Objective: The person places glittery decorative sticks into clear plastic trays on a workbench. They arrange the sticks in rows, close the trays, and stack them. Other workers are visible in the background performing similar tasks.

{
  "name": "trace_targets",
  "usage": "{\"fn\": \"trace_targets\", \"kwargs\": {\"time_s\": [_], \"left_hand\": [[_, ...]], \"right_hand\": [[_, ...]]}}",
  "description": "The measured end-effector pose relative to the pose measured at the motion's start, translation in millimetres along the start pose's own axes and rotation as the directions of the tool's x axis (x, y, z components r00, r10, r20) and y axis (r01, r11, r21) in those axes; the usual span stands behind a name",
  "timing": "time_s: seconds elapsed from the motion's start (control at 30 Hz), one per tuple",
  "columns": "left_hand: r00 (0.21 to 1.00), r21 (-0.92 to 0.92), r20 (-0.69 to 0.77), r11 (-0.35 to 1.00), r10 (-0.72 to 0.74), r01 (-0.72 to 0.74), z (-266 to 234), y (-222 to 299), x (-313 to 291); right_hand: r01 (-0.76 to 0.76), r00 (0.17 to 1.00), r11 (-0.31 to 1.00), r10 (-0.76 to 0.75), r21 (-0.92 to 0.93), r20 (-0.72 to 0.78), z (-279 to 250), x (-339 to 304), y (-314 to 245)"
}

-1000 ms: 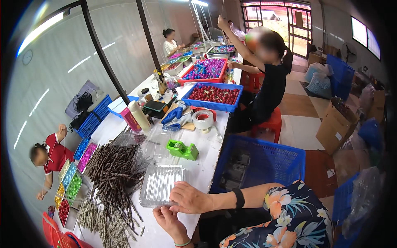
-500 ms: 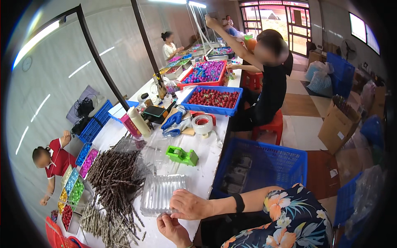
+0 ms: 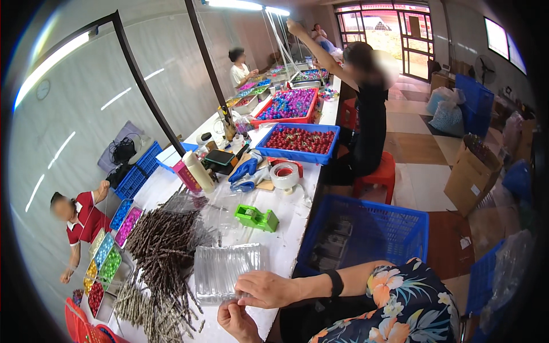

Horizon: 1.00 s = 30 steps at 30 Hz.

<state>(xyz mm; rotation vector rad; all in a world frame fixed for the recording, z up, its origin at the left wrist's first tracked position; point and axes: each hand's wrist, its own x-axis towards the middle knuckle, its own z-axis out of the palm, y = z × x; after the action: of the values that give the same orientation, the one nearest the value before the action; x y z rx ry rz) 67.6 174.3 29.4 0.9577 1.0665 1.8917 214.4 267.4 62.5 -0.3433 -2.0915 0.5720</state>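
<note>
A clear, ribbed plastic tray [image 3: 224,268] lies on the white table right in front of me. My right hand [image 3: 267,289] reaches over its near right corner, fingers closed on the edge. Just below, my left hand [image 3: 238,321] pinches the near edge, its fingertips almost touching those of the right. Whether a smaller piece sits between the fingertips is too fine to make out. Dark brown twisted bundles of sticks [image 3: 160,243] are heaped to the left of the tray. Beyond the tray stands a green tape dispenser [image 3: 256,218].
A tape roll [image 3: 284,175], blue-handled tool [image 3: 246,170] and cream bottle [image 3: 197,170] stand farther up. Beyond is a blue tray of red beads [image 3: 298,141]. A blue crate [image 3: 394,228] sits beside the table at right. Co-workers sit left, right and far.
The ribbed plastic tray lies flatter, and my hands have shifted slightly along its near edge. The co-worker in black has turned their head. The whole view has shifted a little.
</note>
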Motion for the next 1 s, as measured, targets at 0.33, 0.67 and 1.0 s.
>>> {"fn": "trace_targets", "kwargs": {"time_s": [0.33,0.67,1.0], "left_hand": [[0.999,-0.056,0.002,0.997,0.050,-0.050,7.7,11.6,-4.9],[0.983,0.304,0.136,0.939,0.124,-0.161,26.9,31.0,-6.5],[0.966,0.392,0.173,0.886,0.193,-0.247,23.6,43.4,-3.2]], "right_hand": [[-0.105,0.994,0.958,0.111,0.267,-0.008,0.7,0.0,-6.8],[-0.035,0.999,0.998,0.035,-0.046,-0.018,-8.3,-8.4,-5.3],[0.217,0.976,0.952,-0.206,-0.214,0.073,-23.5,6.7,-11.6]]}}
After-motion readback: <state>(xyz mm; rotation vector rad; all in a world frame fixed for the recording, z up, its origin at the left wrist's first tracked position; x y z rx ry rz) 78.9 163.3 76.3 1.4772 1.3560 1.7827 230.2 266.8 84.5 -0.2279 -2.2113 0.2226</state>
